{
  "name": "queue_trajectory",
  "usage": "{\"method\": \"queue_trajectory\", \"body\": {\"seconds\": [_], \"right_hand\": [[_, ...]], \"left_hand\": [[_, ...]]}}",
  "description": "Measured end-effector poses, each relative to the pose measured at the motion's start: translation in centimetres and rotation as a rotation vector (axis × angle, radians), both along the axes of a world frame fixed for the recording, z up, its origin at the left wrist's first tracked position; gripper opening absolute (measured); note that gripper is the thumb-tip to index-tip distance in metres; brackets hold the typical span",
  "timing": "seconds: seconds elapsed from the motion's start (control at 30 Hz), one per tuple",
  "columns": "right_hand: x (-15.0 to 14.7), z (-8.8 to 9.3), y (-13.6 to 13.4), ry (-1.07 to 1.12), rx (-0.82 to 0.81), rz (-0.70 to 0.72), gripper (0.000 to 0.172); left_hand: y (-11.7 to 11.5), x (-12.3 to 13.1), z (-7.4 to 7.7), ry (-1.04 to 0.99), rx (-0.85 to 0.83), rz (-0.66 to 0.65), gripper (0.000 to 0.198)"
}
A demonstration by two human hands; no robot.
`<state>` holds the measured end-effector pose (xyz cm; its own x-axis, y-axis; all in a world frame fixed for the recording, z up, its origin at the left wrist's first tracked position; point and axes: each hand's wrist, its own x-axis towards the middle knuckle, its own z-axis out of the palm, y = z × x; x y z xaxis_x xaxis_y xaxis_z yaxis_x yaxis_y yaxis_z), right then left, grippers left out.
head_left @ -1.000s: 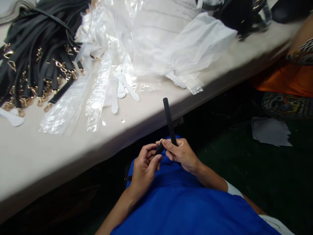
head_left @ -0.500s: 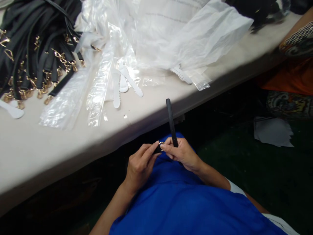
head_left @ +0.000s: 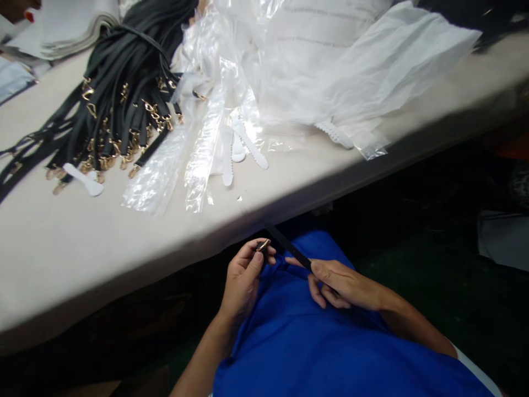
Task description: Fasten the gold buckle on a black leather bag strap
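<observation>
Over my lap, my left hand (head_left: pixel 247 273) pinches a small gold metal fitting (head_left: pixel 263 245) between thumb and fingers; something black shows beside it. My right hand (head_left: pixel 334 281) grips a narrow black strap (head_left: pixel 289 245), its thumb pressed on top. The strap slants up and left from that hand, its far end near the table edge. Whether the strap and the gold fitting are joined is hidden by my fingers.
On the pale table (head_left: pixel 173 242) lies a heap of black straps (head_left: pixel 119 94) with gold clasps. Clear plastic bags (head_left: pixel 157 176), white notched strips (head_left: pixel 251 144), a white paddle-shaped piece (head_left: pixel 85 179) and a large white plastic sheet (head_left: pixel 330 71) are there too. Pale sheets (head_left: pixel 504 237) lie at lower right.
My hands have moved apart, the right one going right and down with the strap. The strap has tipped from nearly upright to slanting left. The view has turned left.
</observation>
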<state>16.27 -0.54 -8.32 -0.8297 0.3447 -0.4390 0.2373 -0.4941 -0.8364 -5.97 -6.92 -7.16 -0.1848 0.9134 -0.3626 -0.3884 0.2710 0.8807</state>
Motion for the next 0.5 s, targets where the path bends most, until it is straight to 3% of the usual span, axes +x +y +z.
{"method": "queue_trajectory", "body": {"seconds": [0.17,0.3,0.5], "right_hand": [[-0.9,-0.9,-1.1,0.03,-0.099,-0.161,0.052],[-1.0,-0.7,-1.4,0.085,-0.244,-0.147,0.048],[-1.0,-0.6,-1.0,0.152,-0.334,-0.129,0.043]], "left_hand": [[0.3,-0.4,-0.1,-0.149,-0.014,0.128,0.023],[0.6,-0.5,0.1,-0.138,-0.015,0.178,0.026],[0.5,-0.2,0.2,-0.102,-0.023,0.159,0.027]]}}
